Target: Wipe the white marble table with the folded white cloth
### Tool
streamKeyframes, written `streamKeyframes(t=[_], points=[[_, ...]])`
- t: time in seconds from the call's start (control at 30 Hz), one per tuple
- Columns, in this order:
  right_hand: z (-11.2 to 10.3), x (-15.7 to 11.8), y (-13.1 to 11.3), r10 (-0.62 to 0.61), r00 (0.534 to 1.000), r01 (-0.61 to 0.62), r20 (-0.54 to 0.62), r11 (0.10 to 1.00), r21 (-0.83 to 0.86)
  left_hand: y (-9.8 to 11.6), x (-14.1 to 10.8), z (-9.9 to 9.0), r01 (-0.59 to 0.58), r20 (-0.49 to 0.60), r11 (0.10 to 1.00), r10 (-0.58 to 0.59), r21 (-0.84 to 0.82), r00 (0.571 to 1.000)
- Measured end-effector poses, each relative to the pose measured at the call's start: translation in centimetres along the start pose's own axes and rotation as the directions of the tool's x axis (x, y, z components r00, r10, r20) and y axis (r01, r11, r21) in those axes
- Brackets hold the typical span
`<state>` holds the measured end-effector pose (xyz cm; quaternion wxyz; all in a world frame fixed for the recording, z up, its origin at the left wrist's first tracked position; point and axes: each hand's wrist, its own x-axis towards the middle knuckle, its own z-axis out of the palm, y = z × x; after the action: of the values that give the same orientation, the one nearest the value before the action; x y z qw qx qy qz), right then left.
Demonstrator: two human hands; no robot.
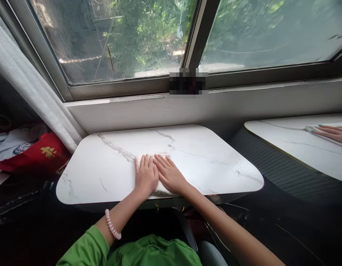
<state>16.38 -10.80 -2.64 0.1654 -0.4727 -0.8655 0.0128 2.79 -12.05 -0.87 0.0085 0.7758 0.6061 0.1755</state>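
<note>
My left hand (145, 177) lies flat on a folded white cloth (161, 189), its fingers stretched out and pointing toward the window. Beside it my right hand (171, 175) also rests flat on the cloth, with fingers extended and slanting to the left. The two hands touch or nearly touch around the index fingers. Much of the cloth is hidden under them; a part shows between the wrists. It sits near the front edge of a white marble-patterned tabletop (109, 162). A pink bead bracelet (112, 225) circles my left forearm.
Behind the tabletop is a metal-framed window (118, 87) above a pale wall. A white curtain (34, 85) and a red bag (46, 151) with clothes are at left. At right, another person's hand (333, 132) rests on a cloth on a second marble-patterned table (293, 138).
</note>
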Motion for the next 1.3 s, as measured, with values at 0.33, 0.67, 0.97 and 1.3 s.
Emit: streamKeyframes(t=[0.33, 0.67, 0.97, 1.3], points=[[0.3, 2.3, 2.0, 0.04, 0.999, -0.04, 0.009, 0.999, -0.032, -0.3, 3.2, 0.8, 0.001, -0.001, 1.0, -0.001, -0.03, 1.0], [1.8, 12.6, 8.1, 0.118, 0.991, -0.116, 0.063, 0.993, -0.032, -3.7, 14.6, 4.2, 0.057, -0.05, 0.996, -0.06, -0.062, 0.997], [3.6, 18.5, 12.4, 0.107, 0.993, -0.108, -0.059, 0.994, -0.013, -5.2, 21.6, 6.0, 0.058, -0.112, 0.998, -0.059, -0.017, 0.992], [3.4, 17.9, 12.6, 0.116, 0.992, -0.116, -0.047, 0.993, -0.005, -5.0, 21.3, 6.4, 0.043, -0.112, 0.999, -0.045, -0.02, 0.993]])
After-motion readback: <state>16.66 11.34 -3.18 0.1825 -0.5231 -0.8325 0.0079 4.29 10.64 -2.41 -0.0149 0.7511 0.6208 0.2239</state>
